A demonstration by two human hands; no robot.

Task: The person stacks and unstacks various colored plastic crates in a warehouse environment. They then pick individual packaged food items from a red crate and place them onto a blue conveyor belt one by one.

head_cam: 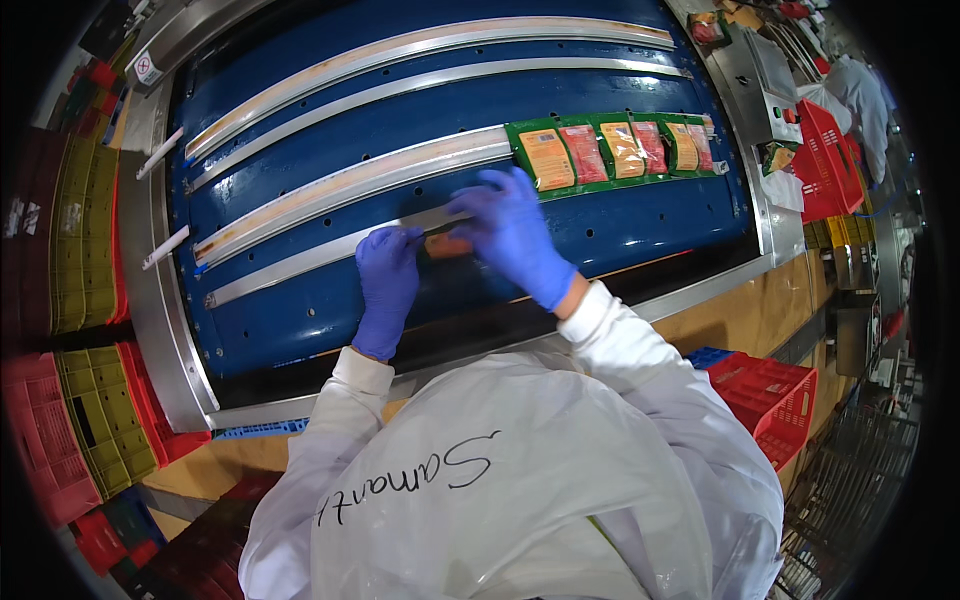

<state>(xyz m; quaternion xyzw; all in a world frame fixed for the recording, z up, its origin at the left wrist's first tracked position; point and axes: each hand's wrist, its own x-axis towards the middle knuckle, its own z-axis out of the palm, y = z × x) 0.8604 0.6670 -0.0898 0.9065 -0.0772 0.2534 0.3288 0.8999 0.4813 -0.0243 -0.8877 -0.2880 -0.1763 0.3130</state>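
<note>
My left hand (388,289), in a blue glove, pinches the left end of a packet (448,246) above the front of the blue belt bed. The packet is blurred, with a dark upper edge and an orange patch. My right hand (517,232), also gloved in blue, is at the packet's right end. Its fingers are spread and smeared by motion, so its grip is unclear. Right of my hands, a row of several green-edged packets (550,161) with orange and red panels lies side by side. Their upper edges lie over a metal sealing bar (360,187).
The blue belt bed (442,105) carries more metal bars (427,41) farther back. A steel frame (161,300) edges it. At right stand a control box (780,112) with a red button and red crates (825,161). Yellow crates (86,232) are stacked at left. Another person (859,94) in white is far right.
</note>
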